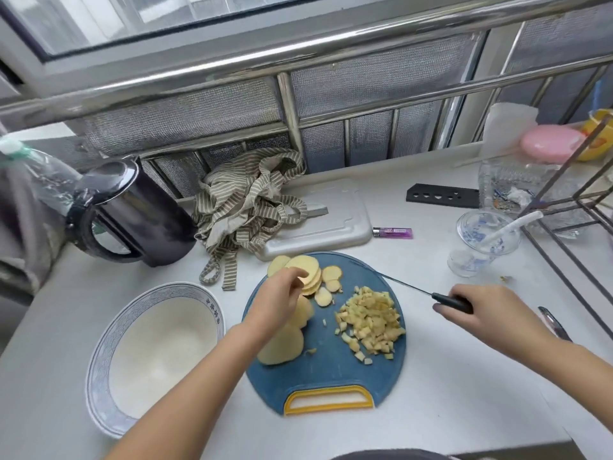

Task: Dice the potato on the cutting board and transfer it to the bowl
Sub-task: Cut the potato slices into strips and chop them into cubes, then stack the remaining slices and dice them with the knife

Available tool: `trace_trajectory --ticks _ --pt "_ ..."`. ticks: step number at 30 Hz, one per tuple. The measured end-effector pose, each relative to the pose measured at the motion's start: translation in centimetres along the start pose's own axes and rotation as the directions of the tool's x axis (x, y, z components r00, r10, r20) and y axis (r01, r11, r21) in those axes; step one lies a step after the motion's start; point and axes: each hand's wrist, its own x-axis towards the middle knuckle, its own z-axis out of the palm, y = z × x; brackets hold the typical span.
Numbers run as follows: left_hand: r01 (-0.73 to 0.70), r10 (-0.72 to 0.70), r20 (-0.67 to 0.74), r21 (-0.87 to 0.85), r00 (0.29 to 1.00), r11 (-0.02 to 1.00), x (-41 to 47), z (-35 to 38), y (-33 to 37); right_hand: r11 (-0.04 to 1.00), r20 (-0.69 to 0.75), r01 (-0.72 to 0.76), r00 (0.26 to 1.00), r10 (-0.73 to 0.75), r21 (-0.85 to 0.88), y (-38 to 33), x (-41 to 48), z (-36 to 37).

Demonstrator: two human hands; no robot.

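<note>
Head view: dicing is midway. Left hand seems to pinch pale potato slices on the round blue cutting board beside a diced pile; right hand grips a black-handled knife. Next, steady slices for cutting; white blue-rimmed bowl waits left.

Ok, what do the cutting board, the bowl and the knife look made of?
Cutting board: probably plastic, matte blue, with a moulded yellow handle. Bowl: likely glazed ceramic, smooth white inside, with a blue patterned rim. Knife: thin dark blade seen edge-on, presumably metal; black handle, perhaps plastic.
</note>
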Motion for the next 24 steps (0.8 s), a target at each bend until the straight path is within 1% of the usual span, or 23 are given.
trace_trajectory --ticks 2,6,9,12,14,16,18,21,24 --pt "0.075 -0.077 -0.040 -0.031 0.996 0.997 0.2 -0.3 -0.1 0.995 -0.015 -0.031 0.999 0.032 0.100 -0.5 0.6 0.8" --pt "0.126 -0.126 -0.041 0.005 0.991 0.992 1.6 -0.1 0.3 0.969 -0.004 -0.079 0.997 0.082 0.236 -2.4 1.4 2.1" --pt "0.196 -0.200 0.047 0.072 0.979 0.978 3.2 0.4 0.2 0.949 0.002 -0.100 0.995 0.104 0.300 -3.5 1.9 3.2" --pt "0.262 -0.279 0.134 0.128 0.951 0.956 4.4 0.7 0.0 0.943 0.019 -0.100 0.995 0.099 0.318 -4.3 2.1 3.7" --pt "0.279 -0.307 0.171 0.172 0.936 0.945 4.4 0.2 0.0 0.941 0.034 -0.092 0.996 0.086 0.325 -4.5 2.0 3.9" --pt "0.249 -0.288 0.182 0.214 0.940 0.945 3.7 -0.9 0.0 0.945 0.039 -0.081 0.997 0.072 0.317 -4.5 1.8 4.0" --pt "0.169 -0.225 0.176 0.285 0.958 0.943 1.9 -2.1 -0.1 0.950 0.052 -0.075 0.997 0.063 0.302 -4.3 1.6 4.1" --pt "0.045 -0.140 0.247 0.355 0.959 0.934 -1.4 -2.5 -1.0 0.950 0.067 -0.072 0.996 0.054 0.305 -4.1 1.3 4.4" --pt "-0.024 -0.105 0.267 0.439 0.958 0.898 -3.7 -1.6 -2.4 0.944 0.081 -0.068 0.996 0.044 0.323 -4.2 1.2 4.8"
